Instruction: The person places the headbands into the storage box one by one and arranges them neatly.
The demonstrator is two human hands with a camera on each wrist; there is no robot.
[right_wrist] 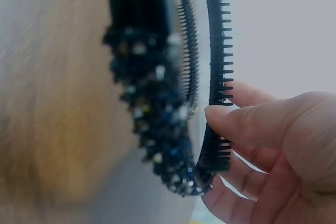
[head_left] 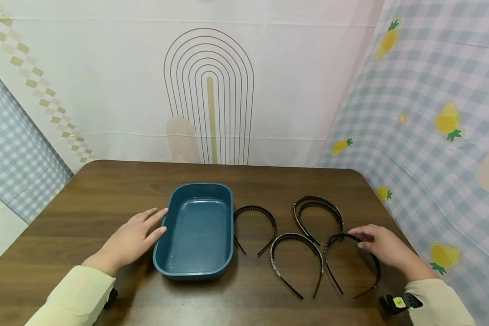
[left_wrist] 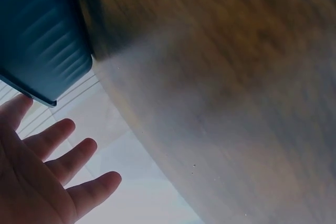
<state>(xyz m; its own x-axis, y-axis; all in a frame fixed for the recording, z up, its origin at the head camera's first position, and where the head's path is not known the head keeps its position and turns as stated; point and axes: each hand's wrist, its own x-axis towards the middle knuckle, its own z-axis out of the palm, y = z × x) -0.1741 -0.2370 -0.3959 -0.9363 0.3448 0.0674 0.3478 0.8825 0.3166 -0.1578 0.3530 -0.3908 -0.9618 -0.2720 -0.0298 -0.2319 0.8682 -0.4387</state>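
Observation:
My left hand (head_left: 132, 238) rests its fingertips on the left rim of an empty blue-green rectangular tub (head_left: 195, 235), fingers spread and fairly straight. In the left wrist view, the tub's ribbed outer wall (left_wrist: 44, 30) rises beside the fingers (left_wrist: 73, 161). At the right, my right hand (head_left: 376, 244) pinches a black headband (head_left: 376, 267) between thumb and fingers, on the upper right of its curve. The right wrist view shows that headband's comb teeth (right_wrist: 224, 51) by the thumb and dark sparkling stones (right_wrist: 157, 124) along its outer side.
One black headband (head_left: 274, 222) lies just right of the tub. A silver-sparkled headband (head_left: 274, 258) lies nearer the front, and two nested headbands (head_left: 315, 198) lie behind it. A patterned cloth (head_left: 289, 90) hangs behind the brown wooden table (head_left: 118, 190).

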